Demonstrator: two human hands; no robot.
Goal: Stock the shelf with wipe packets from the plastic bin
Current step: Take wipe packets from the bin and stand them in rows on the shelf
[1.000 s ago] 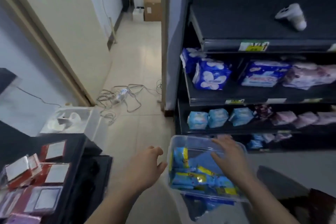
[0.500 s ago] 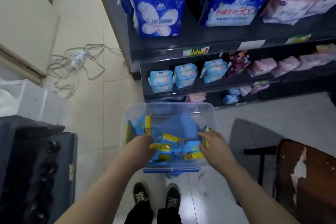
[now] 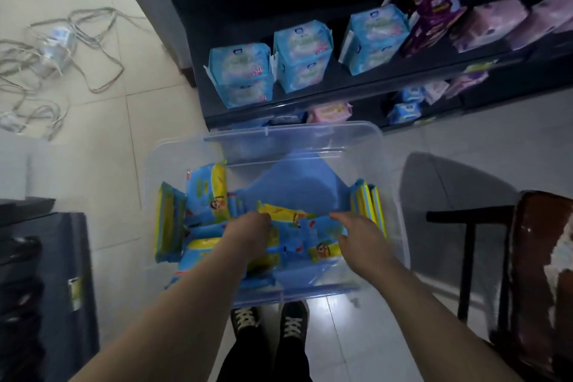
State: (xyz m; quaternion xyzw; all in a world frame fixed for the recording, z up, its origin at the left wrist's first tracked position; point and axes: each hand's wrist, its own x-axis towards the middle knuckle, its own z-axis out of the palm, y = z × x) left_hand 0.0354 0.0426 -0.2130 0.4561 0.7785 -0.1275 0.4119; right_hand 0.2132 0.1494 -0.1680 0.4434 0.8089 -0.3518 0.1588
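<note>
Honestly, packets (image 3: 322, 223) in the bin (image 3: 294, 131) look light, squishy and slick, so pinch the short ends. Left hand (image 3: 248, 236) curls into the pile, can't tell its grip. Right hand (image 3: 361, 240) rests on top, fingers apart.

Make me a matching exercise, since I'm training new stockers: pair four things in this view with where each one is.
Things
1. wipe packets
2. light blue packs
3. tangled cables
4. worn brown chair

Places
A. on the floor tiles at far left
B. at the right edge of the view
C. inside the clear plastic bin
D. on the dark shelf

Pairs: 1-C, 2-D, 3-A, 4-B
</note>
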